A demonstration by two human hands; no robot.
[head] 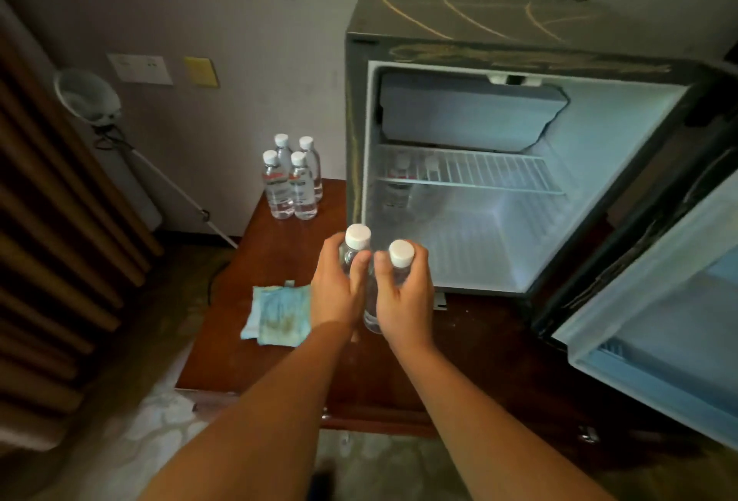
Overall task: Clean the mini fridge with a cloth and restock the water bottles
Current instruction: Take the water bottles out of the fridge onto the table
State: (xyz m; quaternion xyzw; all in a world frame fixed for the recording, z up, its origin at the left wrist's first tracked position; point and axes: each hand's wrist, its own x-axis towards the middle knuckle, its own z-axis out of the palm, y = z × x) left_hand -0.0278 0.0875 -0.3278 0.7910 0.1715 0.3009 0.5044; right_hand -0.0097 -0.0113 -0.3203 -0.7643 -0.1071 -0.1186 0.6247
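The mini fridge point(471, 33) stands open on a wooden table point(287, 245), its door point(659, 301) swung out to the right. My left hand point(337, 287) grips one clear water bottle point(356, 239) with a white cap. My right hand point(405, 295) grips a second bottle point(400, 253). Both bottles are upright, side by side, just in front of the fridge's lower left corner. Behind the wire shelf point(479, 171) two bottles point(399, 185) stand dimly at the fridge's back left. A folded light blue cloth point(275, 316) lies on the table left of my hands.
Several more water bottles point(293, 181) stand together on the table's far left corner by the wall. A freezer box point(467, 113) fills the fridge's top. A lamp point(86, 95) and its cord hang at the left, beside wooden slats point(48, 221).
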